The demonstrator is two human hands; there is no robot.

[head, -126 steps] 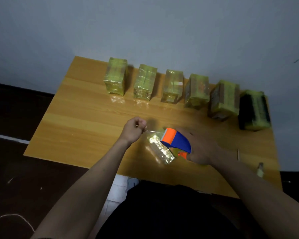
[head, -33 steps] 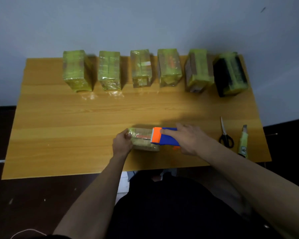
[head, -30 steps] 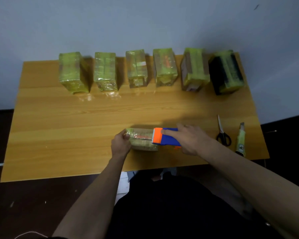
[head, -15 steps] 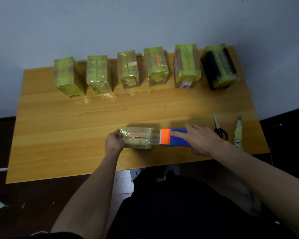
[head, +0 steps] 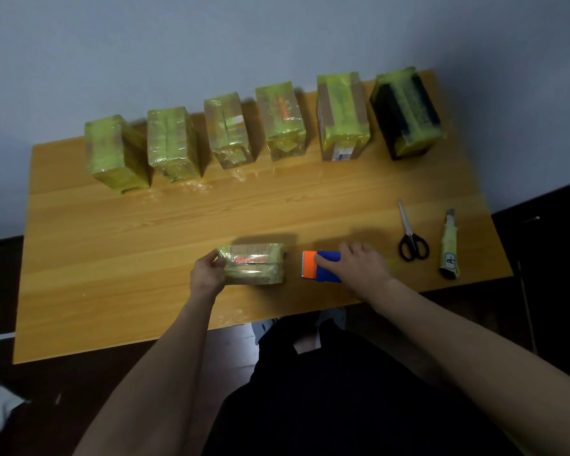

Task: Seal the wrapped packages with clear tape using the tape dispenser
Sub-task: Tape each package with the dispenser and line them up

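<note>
So the left hand [head: 207,277] is gripping the left end of the package [head: 252,268], fingers curled round it, and the package lies flat on the table [head: 112,258] with its long axis running left-right, straight out from that hand toward the other one. The right hand [head: 359,269] is wrapped over the dispenser [head: 320,266], index finger along the top, orange blade end pointing left at the package. The dispenser sits just beside the package's right end, apart from it, with a gap of bare table between. Can't make out any tape bridging that gap, it's clear stuff so who knows.

The key thing for the next pass: the package is directly left of the dispenser hand and lined up on the same axis, so my guess is any new strip gets laid along the length or the left hand has to turn the package first.

Six wrapped packages [head: 283,121] stand in a row on the far side, well away from both hands. Scissors [head: 412,240] and a box cutter [head: 449,248] lie to the right of the right hand.
</note>
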